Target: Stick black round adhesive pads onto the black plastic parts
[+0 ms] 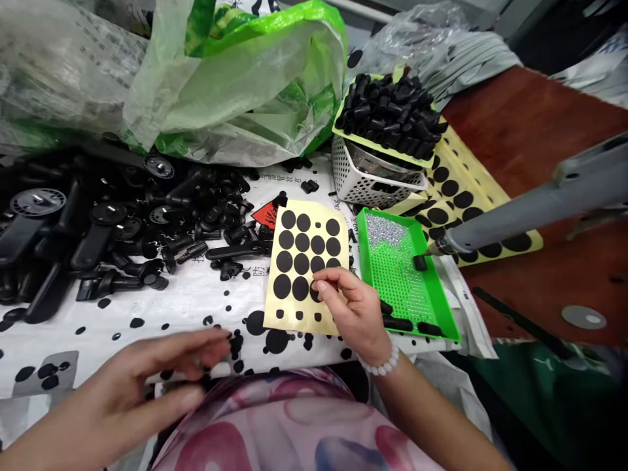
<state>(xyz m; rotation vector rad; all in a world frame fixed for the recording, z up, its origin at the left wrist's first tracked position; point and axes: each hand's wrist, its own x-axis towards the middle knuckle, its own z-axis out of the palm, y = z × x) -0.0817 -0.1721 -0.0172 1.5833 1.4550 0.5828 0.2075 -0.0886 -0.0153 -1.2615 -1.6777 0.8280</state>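
Note:
A cream sticker sheet (305,261) carrying several round black pads lies on the white spotted table cover. My right hand (354,313) rests on the sheet's lower right corner, thumb and forefinger pinched at a black pad there. My left hand (147,386) hovers low at the front left, blurred, its fingers stretched toward the sheet with nothing seen in them. A green perforated tray (392,275) sits just right of the sheet, holding silver screws at its far end and a few black plastic caps.
A heap of black plastic wheel parts (108,229) fills the left. A white basket (373,183) topped with black caps (392,111) stands behind the tray. More pad sheets (466,203) lie right, under a grey tool (530,209). Plastic bags (220,78) crowd the back.

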